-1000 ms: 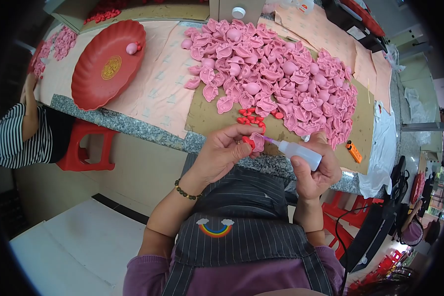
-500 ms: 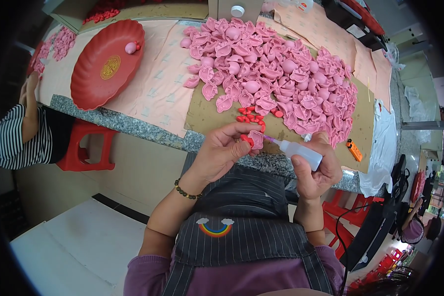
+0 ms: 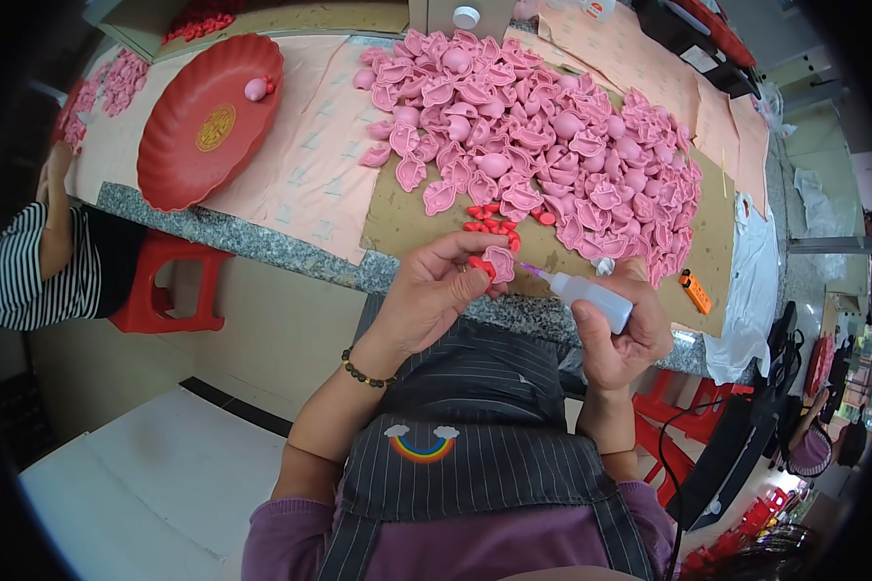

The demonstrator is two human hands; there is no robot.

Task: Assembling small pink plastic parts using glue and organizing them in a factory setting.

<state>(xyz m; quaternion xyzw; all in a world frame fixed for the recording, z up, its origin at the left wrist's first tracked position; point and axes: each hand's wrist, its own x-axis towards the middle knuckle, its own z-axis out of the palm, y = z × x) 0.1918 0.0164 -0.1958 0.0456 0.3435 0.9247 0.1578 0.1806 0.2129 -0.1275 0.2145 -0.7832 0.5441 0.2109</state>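
Observation:
My left hand (image 3: 433,295) is closed, pinching a small pink plastic shell (image 3: 499,264) together with a red piece (image 3: 482,268) at the near edge of the table. In my right hand (image 3: 622,324) is a translucent squeeze bottle (image 3: 594,302) with a thin purple needle tip (image 3: 537,272). That tip points left, at or very close to the shell's rim; whether it touches I cannot tell. Several small red pieces (image 3: 491,221) lie just beyond my left hand. Past them spreads a large heap of pink hollow shells (image 3: 552,136) on a brown board (image 3: 397,208).
A scalloped red tray (image 3: 179,160) with one pink-and-red piece (image 3: 257,89) stands at the left. An orange lighter (image 3: 695,291) lies at the board's right. White plastic (image 3: 741,329) hangs over the right edge. Another person in a striped sleeve (image 3: 19,266) is at far left, beside a red stool (image 3: 170,286).
The pink shell in my left hand has turned slightly, and the bottle's tip has shifted a little toward its upper rim. Both hands keep their hold.

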